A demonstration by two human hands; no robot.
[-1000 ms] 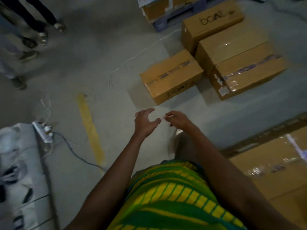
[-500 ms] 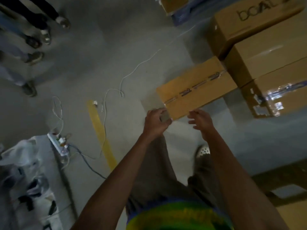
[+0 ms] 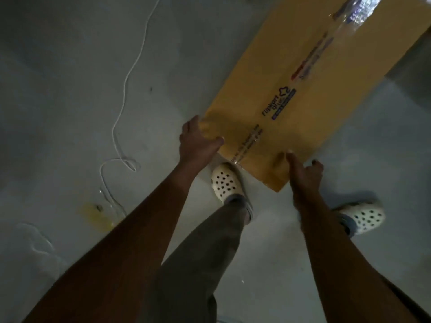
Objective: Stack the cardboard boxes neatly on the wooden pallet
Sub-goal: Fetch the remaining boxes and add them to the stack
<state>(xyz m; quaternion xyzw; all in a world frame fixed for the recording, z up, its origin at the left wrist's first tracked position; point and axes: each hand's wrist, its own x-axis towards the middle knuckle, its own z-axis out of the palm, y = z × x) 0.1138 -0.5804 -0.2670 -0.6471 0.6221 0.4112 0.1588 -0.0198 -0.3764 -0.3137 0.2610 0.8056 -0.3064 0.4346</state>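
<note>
Standing right by them: the near end of the box (image 3: 303,89) sits right over the toe of the left clog (image 3: 227,183), so if the grip goes, that foot probably takes it. Both hands are on that one short end only. The left hand (image 3: 198,142) wraps the left corner with the thumb on top. The right hand (image 3: 303,173) has its thumb pressed on the lid and its fingers (image 3: 316,166) curled down the side at the other corner.

All the length of the box runs away from them with nothing holding it, so I'd guess it tips or twists on the lift. I can't tell if it's off the floor (image 3: 70,66) yet.

A loose white cable (image 3: 127,78) snakes along on the left, an easy trip if they step that way loaded.

The box is shut under shiny tape (image 3: 349,15), so no clue what's inside. There's no pallet in sight from here.
</note>
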